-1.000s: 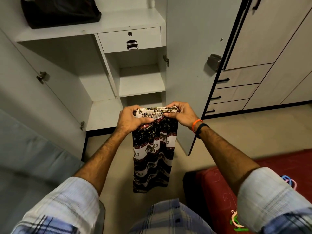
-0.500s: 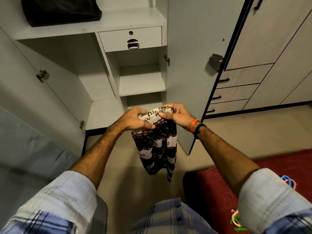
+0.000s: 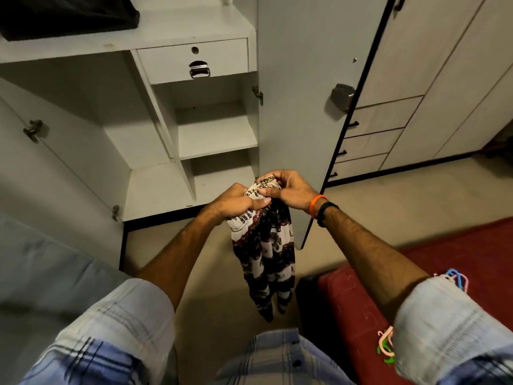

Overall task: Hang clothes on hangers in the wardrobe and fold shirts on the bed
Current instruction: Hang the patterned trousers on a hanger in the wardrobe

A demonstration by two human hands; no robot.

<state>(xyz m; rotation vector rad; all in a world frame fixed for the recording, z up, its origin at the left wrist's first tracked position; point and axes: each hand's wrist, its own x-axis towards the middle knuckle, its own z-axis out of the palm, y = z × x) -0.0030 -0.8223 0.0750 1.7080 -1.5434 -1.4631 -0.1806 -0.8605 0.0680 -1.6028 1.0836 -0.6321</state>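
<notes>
A patterned black, white and red garment hangs bunched in front of me over the floor. My left hand grips its top edge from the left. My right hand, with an orange and a black band at the wrist, pinches the same top edge from the right. The two hands touch each other above the cloth. The open wardrobe stands just beyond, with bare shelves and a small drawer. Coloured plastic hangers lie on the red bed at lower right, partly hidden by my right sleeve.
The wardrobe's right door stands open just behind my hands; its left door is open at the left. A black bag sits on the top shelf. More closed cabinets and drawers line the right wall. Beige floor lies below.
My hands have come closer together, gathering the waistband from spread flat to bunched. The garment now hangs narrower and twisted, shifted slightly right.
</notes>
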